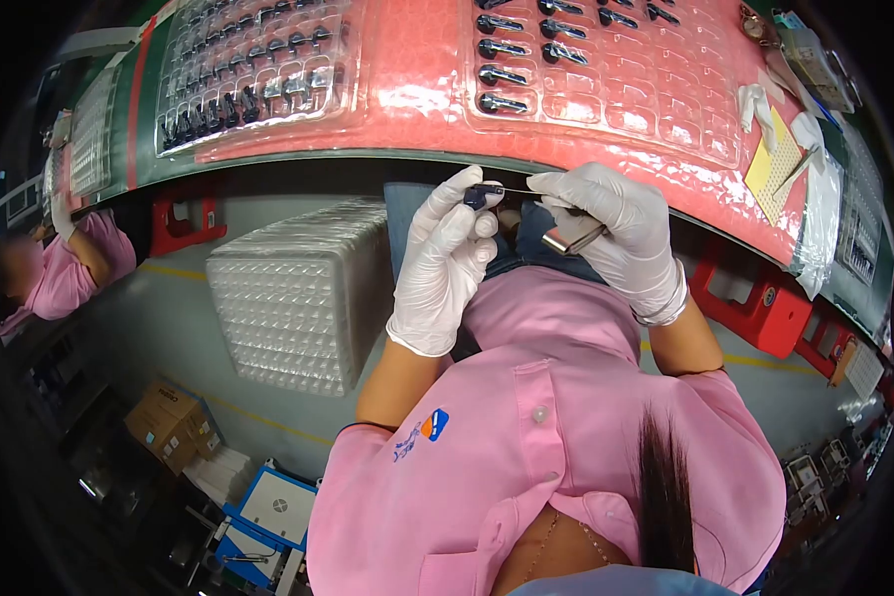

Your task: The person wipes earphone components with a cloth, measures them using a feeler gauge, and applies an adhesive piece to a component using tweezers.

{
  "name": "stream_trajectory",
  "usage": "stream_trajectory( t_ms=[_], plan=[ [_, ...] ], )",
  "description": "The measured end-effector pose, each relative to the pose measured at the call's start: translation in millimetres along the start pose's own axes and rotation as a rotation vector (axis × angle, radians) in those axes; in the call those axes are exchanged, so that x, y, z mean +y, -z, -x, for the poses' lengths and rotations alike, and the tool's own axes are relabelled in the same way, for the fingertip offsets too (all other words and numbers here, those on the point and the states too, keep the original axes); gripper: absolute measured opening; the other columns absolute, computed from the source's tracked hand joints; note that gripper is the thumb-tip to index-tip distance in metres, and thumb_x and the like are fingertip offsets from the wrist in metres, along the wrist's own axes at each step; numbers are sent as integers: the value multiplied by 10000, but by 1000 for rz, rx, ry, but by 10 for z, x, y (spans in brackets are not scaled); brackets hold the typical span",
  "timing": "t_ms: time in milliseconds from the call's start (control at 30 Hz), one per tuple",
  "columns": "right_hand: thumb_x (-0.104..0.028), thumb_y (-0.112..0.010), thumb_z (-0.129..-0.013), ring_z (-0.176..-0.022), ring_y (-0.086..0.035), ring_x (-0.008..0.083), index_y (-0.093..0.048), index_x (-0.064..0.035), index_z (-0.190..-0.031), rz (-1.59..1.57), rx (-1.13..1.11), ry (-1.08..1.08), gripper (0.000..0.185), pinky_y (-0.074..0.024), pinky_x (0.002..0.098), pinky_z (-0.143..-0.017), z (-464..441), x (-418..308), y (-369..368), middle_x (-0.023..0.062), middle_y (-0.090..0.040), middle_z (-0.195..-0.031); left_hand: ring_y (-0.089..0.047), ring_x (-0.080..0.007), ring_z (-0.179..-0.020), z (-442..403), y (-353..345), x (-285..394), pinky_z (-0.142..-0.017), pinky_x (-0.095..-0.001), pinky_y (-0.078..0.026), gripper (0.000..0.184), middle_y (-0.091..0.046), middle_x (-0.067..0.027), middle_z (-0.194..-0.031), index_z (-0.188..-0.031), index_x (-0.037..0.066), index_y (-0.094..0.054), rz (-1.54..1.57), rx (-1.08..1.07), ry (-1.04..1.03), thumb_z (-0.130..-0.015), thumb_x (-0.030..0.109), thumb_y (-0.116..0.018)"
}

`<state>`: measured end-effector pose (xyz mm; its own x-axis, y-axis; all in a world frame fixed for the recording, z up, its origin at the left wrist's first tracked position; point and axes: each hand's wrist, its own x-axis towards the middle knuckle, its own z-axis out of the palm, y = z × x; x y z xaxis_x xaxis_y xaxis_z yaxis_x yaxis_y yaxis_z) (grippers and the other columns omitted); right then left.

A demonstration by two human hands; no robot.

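My left hand (pixel 440 260), in a white glove, pinches a small dark earbud (pixel 482 195) between thumb and fingers, just beyond the table's front edge. Facing it, my right hand (pixel 616 223), gloved too, is closed around a thin metal tool (pixel 520 192) whose fine tip reaches the earbud. A flat silver piece (pixel 573 236) sticks out beneath the right palm; whether it belongs to the same tool I cannot tell. Ahead on the table, a clear tray (pixel 656 114) carries several similar dark earbuds (pixel 504 103) in its left and upper pockets.
Another clear tray (pixel 343 94), filled with dark pieces, lies at the left on the red mat (pixel 407 119). Stacked clear trays (pixel 288 308) stand on the floor. A red stool (pixel 755 308) is under the table. A co-worker in pink (pixel 79 263) sits far left.
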<state>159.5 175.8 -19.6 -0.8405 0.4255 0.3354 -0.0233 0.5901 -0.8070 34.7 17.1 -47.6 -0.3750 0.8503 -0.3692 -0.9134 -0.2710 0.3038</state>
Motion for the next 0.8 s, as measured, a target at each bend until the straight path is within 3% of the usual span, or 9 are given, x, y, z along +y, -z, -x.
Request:
stream_trajectory(
  t_ms=[333, 800],
  plan=[
    [96, -679, -645, -635, -572, 159, -684, -22, -1091, 30, 0, 29, 462, -486, 260, -583, -16, 34, 27, 54, -578, -734, -639, -137, -882, 34, -94, 27, -647, -216, -521, 388, -646, -108, -1131, -1229, 16, -579, -434, 76, -285, -861, 45, -698],
    [172, -623, -582, -651, -608, 160, -682, -7, -1109, 189, 41, 116, 560, -524, 272, -557, 7, 13, 146, 62, -594, -763, -647, -146, -888, 5, -139, 56, -651, -224, -517, 381, -645, -123, -1136, -1228, 6, -581, -462, 87, -348, -859, 8, -678]
  ],
)
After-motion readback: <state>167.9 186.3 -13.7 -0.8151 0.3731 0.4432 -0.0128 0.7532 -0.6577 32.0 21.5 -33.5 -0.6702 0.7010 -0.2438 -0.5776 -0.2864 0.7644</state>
